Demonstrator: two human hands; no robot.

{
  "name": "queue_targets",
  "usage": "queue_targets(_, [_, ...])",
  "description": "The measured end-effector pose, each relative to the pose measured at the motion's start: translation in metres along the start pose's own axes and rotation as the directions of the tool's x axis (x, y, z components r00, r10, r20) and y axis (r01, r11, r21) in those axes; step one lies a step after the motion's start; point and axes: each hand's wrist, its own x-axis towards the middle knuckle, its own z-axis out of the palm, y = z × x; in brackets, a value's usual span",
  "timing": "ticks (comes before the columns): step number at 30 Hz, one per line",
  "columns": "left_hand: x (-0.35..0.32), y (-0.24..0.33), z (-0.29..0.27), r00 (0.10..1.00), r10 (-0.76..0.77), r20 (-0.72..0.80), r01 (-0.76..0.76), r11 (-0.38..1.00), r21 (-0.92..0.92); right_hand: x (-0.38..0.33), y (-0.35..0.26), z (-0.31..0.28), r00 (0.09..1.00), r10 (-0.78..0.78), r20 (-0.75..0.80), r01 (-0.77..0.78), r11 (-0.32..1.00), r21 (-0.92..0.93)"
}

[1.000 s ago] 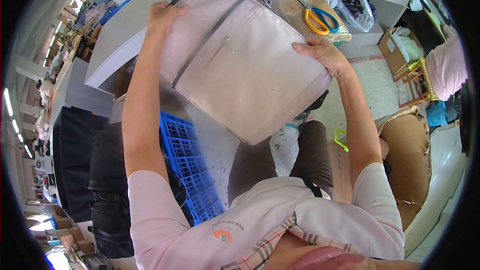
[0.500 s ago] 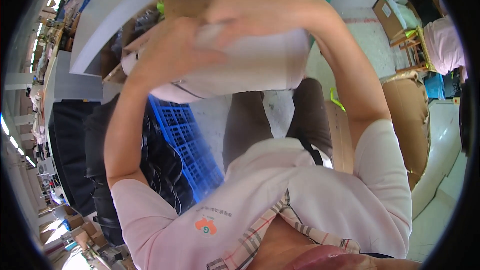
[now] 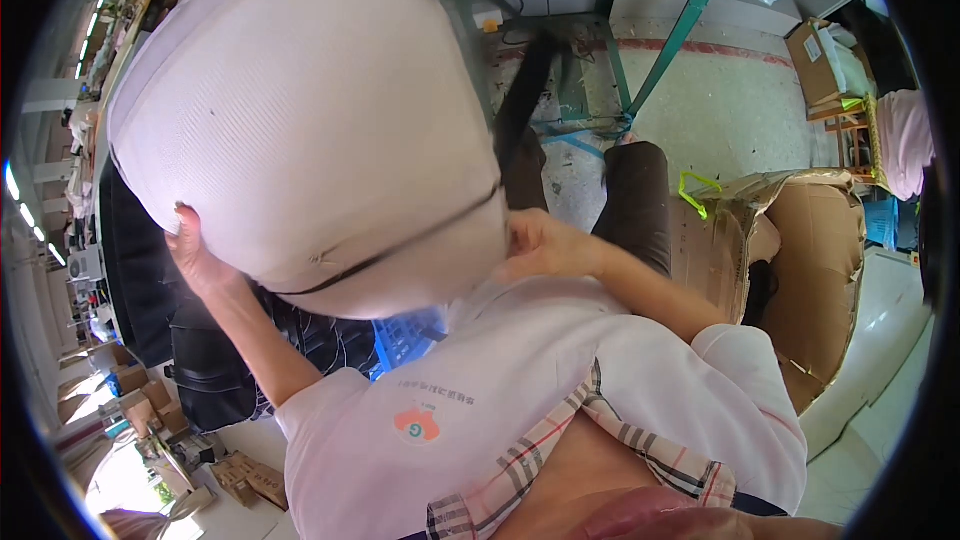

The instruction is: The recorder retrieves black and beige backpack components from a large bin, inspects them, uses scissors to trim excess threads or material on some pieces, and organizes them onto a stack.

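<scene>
Both hands held a pale pink bag (image 3: 310,110) lifted close before the head camera — it filled the upper left of the view. The left hand (image 3: 200,260) clasped its lower left edge, fingers curled up onto the fabric. The right hand (image 3: 540,245) gripped the bag's lower right corner, beside a dark seam line running across the cloth. Below the grip showed a blue crate (image 3: 405,335); out past the right hand stood an open cardboard box (image 3: 810,270) and a green-legged table (image 3: 640,50).
</scene>
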Motion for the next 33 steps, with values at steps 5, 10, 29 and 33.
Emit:
queue_targets(5, [0.001, -0.035, 0.023, 0.988, 0.079, -0.131, -0.091, 0.992, -0.090, 0.010, -0.030, -0.030, 0.934, -0.088, -0.346, 0.098, 0.995, 0.010])
queue_targets(10, [0.018, -0.079, 0.061, 0.999, -0.029, -0.015, 0.021, 0.916, -0.402, 0.025, -0.094, -0.074, 0.682, -0.255, -0.686, 0.287, 0.955, -0.070])
queue_targets(29, [0.085, -0.181, 0.125, 0.965, -0.197, 0.176, 0.263, 0.648, -0.715, 0.051, -0.164, -0.165, 0.532, -0.498, -0.684, 0.252, 0.865, -0.434])
queue_targets(33, [0.087, -0.183, 0.131, 0.960, -0.215, 0.178, 0.277, 0.649, -0.708, 0.054, -0.162, -0.180, 0.514, -0.489, -0.705, 0.247, 0.871, -0.424])
